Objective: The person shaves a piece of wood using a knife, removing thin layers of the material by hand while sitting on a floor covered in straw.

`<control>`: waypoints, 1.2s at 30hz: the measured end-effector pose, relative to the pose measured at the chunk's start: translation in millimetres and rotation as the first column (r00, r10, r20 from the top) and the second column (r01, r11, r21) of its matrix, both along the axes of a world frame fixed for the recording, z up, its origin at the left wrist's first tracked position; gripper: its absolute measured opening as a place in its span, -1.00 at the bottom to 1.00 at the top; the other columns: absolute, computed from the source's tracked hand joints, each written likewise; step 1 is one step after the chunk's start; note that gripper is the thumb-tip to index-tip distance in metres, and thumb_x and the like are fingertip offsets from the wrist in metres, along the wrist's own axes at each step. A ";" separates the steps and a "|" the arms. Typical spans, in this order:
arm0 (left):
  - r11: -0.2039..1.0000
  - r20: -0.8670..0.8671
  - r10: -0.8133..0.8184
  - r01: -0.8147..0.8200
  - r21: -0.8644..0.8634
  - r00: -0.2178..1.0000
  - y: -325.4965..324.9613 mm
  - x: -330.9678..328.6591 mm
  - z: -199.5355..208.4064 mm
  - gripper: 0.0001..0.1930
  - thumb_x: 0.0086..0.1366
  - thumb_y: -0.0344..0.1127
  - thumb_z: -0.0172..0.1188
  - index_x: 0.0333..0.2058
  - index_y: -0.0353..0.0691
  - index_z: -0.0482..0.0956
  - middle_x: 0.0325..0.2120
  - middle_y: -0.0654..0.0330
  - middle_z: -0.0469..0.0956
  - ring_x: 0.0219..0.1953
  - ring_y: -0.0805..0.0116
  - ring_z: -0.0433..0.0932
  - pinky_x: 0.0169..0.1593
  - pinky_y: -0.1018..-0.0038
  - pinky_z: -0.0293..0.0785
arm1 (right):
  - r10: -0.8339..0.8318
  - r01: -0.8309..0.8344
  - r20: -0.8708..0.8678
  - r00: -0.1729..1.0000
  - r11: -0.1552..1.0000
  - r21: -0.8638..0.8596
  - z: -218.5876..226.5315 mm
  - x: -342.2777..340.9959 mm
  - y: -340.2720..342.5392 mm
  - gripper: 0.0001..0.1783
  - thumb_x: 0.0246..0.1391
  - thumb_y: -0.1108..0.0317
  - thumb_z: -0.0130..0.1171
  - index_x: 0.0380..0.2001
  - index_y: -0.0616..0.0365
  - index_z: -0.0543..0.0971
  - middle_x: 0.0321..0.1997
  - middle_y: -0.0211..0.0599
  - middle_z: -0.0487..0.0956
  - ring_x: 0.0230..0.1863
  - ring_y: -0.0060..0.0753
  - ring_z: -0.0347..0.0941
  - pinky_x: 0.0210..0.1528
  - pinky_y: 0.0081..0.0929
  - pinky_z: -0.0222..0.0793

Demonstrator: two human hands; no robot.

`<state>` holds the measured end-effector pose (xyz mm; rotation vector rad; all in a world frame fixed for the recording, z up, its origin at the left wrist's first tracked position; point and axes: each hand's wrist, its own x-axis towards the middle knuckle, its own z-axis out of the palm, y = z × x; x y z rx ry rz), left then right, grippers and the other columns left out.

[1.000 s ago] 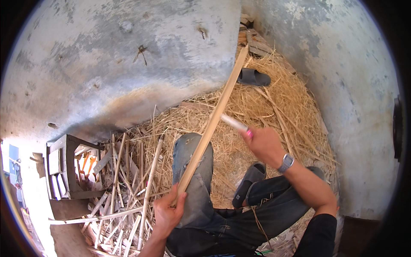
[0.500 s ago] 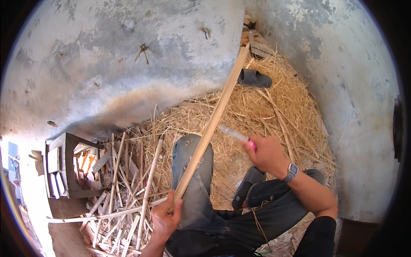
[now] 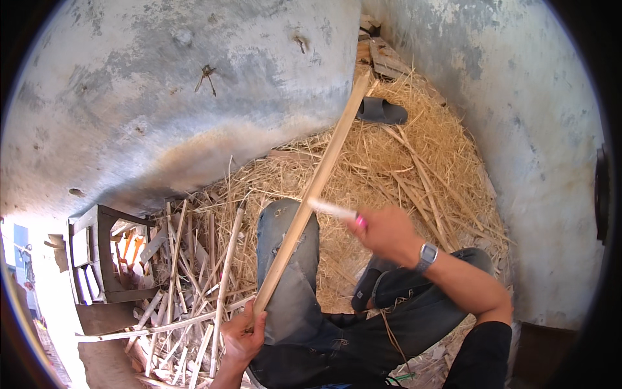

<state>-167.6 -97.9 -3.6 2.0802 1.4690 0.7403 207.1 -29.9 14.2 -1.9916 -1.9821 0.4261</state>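
Observation:
A long pale strip, bamboo or wood by its look (image 3: 324, 165), slants from my lap up toward the far corner, crossing over my bent left knee. My left hand (image 3: 243, 336) is closed round its near end. In my right hand (image 3: 390, 235), which wears a wristwatch (image 3: 427, 255), is a knife (image 3: 334, 208) with a pink part at the handle. Its blade, slightly blurred, points left and its tip meets or overlaps the strip's right edge just beyond the knee; whether it touches I cannot tell. The fist hides most of the handle.
Straw-like shavings (image 3: 447, 162) cover the floor, with a dark slipper (image 3: 382, 111) on them. Several loose sticks (image 3: 223, 285) lie at the left beside a dark wooden frame box (image 3: 107, 259). Worn plaster walls (image 3: 259, 71) close in the far side and right (image 3: 518, 162).
My right hand has moved left and slightly down, bringing the knife blade to the strip. My left hand keeps its hold on the strip's near end. The view has shifted a little.

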 end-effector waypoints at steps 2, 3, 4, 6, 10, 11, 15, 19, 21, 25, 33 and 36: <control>1.000 -0.022 -0.011 0.011 0.003 1.000 -1.1 -7.2 2.4 -0.62 0.20 -0.43 0.44 -0.03 -0.50 0.66 -0.60 -0.09 0.60 -0.60 0.14 0.65 -0.48 0.38 0.50 | -0.112 0.112 -0.009 0.994 0.994 -0.014 12.3 18.8 17.8 -0.45 0.34 -0.15 0.07 -0.45 0.11 0.62 -0.71 -0.05 0.51 -0.64 0.14 0.50 -0.52 0.04 0.39; 1.000 -0.029 -0.024 0.024 -0.006 0.999 -2.5 -12.9 2.1 -0.62 0.20 -0.44 0.43 -0.03 -0.49 0.67 -0.60 -0.09 0.60 -0.60 0.14 0.65 -0.49 0.37 0.50 | -0.097 0.097 0.005 0.995 0.995 -0.007 11.1 19.9 17.0 -0.43 0.34 -0.18 0.06 -0.44 0.12 0.63 -0.70 -0.05 0.52 -0.62 0.13 0.52 -0.52 0.03 0.41; 0.999 -0.037 -0.037 0.036 -0.014 0.999 -3.9 -17.8 2.2 -0.63 0.20 -0.44 0.43 -0.03 -0.47 0.67 -0.59 -0.09 0.60 -0.60 0.13 0.65 -0.49 0.37 0.50 | -0.081 0.081 0.019 0.997 0.997 -0.001 8.2 20.4 15.6 -0.41 0.34 -0.20 0.04 -0.44 0.12 0.64 -0.68 -0.04 0.54 -0.61 0.12 0.54 -0.51 0.03 0.43; 0.999 -0.049 -0.017 0.014 -0.043 0.999 -7.9 -25.0 3.6 -0.63 0.19 -0.45 0.42 -0.03 -0.45 0.67 -0.59 -0.09 0.60 -0.60 0.13 0.65 -0.49 0.37 0.51 | -0.028 0.028 0.029 0.999 1.000 -0.007 5.9 12.7 7.4 -0.38 0.34 -0.23 0.03 -0.44 0.12 0.65 -0.68 -0.05 0.56 -0.60 0.11 0.55 -0.51 0.02 0.44; 0.997 -0.091 -0.019 0.012 -0.081 0.996 -14.4 -38.7 3.7 -0.62 0.18 -0.45 0.43 -0.02 -0.44 0.67 -0.57 -0.08 0.62 -0.58 0.15 0.67 -0.48 0.38 0.53 | 0.020 -0.020 0.026 0.999 1.000 0.004 4.2 3.8 3.3 -0.38 0.34 -0.24 0.03 -0.45 0.11 0.65 -0.71 -0.07 0.54 -0.63 0.11 0.53 -0.55 0.00 0.41; 0.997 -0.093 -0.023 0.016 -0.080 0.995 -15.7 -39.8 4.9 -0.62 0.18 -0.45 0.43 -0.02 -0.44 0.66 -0.56 -0.07 0.63 -0.58 0.15 0.68 -0.47 0.38 0.53 | 0.012 -0.013 0.034 0.999 1.000 0.025 4.2 7.4 6.5 -0.38 0.33 -0.24 0.03 -0.45 0.11 0.65 -0.72 -0.07 0.53 -0.64 0.11 0.52 -0.56 0.00 0.40; 0.997 -0.061 -0.017 0.011 -0.082 0.998 -15.9 -41.1 4.7 -0.62 0.19 -0.44 0.43 -0.03 -0.46 0.66 -0.54 -0.07 0.66 -0.57 0.20 0.70 -0.46 0.43 0.54 | 0.027 -0.031 0.097 0.995 0.998 0.049 7.9 11.0 8.5 -0.37 0.33 -0.25 0.06 -0.51 0.11 0.59 -0.74 -0.09 0.49 -0.66 0.08 0.49 -0.56 -0.03 0.38; 0.999 -0.054 -0.034 0.031 -0.042 0.998 -16.2 -41.3 7.1 -0.64 0.22 -0.45 0.40 -0.07 -0.58 0.64 -0.66 -0.04 0.57 -0.65 0.35 0.57 -0.52 0.44 0.42 | -0.008 -0.005 0.106 0.994 0.993 0.122 -1.0 19.7 13.5 -0.37 0.32 -0.25 0.06 -0.52 0.11 0.58 -0.72 -0.10 0.50 -0.65 0.06 0.50 -0.56 -0.06 0.37; 0.998 -0.074 -0.023 0.018 -0.063 0.997 -22.4 -52.2 2.8 -0.66 0.21 -0.45 0.40 -0.10 -0.59 0.64 -0.67 -0.04 0.56 -0.67 0.34 0.57 -0.54 0.44 0.41 | -0.049 0.033 0.103 0.993 0.987 0.157 -4.0 31.2 23.5 -0.37 0.33 -0.24 0.06 -0.52 0.11 0.58 -0.71 -0.10 0.51 -0.64 0.06 0.50 -0.56 -0.06 0.37; 0.998 -0.081 -0.004 0.000 -0.056 0.997 -38.2 -76.5 -8.5 -0.67 0.20 -0.41 0.41 -0.08 -0.44 0.68 -0.67 -0.01 0.57 -0.65 0.27 0.63 -0.52 0.45 0.47 | -0.238 0.215 0.108 0.965 0.958 0.188 -7.0 66.0 40.8 -0.32 0.36 -0.28 -0.01 -0.47 0.14 0.65 -0.71 -0.12 0.53 -0.66 -0.03 0.50 -0.55 -0.09 0.40; 0.996 -0.190 -0.075 0.082 0.030 0.979 -76.9 -139.6 -30.5 -0.65 0.36 -0.21 0.35 -0.05 -0.42 0.71 -0.75 0.12 0.48 -0.75 0.26 0.41 -0.58 0.30 0.34 | -0.462 0.468 -0.079 0.883 0.864 0.185 26.9 131.1 45.3 -0.30 0.39 -0.19 -0.01 -0.57 0.23 0.61 -0.72 -0.01 0.46 -0.67 0.02 0.42 -0.51 -0.07 0.29; 0.994 -0.109 -0.031 0.019 -0.110 0.994 -67.9 -128.5 -28.5 -0.69 0.20 -0.37 0.38 -0.13 -0.47 0.68 -0.73 0.07 0.50 -0.70 0.32 0.53 -0.57 0.45 0.38 | -0.343 0.372 -0.153 0.927 0.892 0.256 28.7 93.4 26.6 -0.38 0.37 -0.13 0.05 -0.54 0.21 0.59 -0.72 0.01 0.46 -0.68 0.04 0.42 -0.52 -0.06 0.29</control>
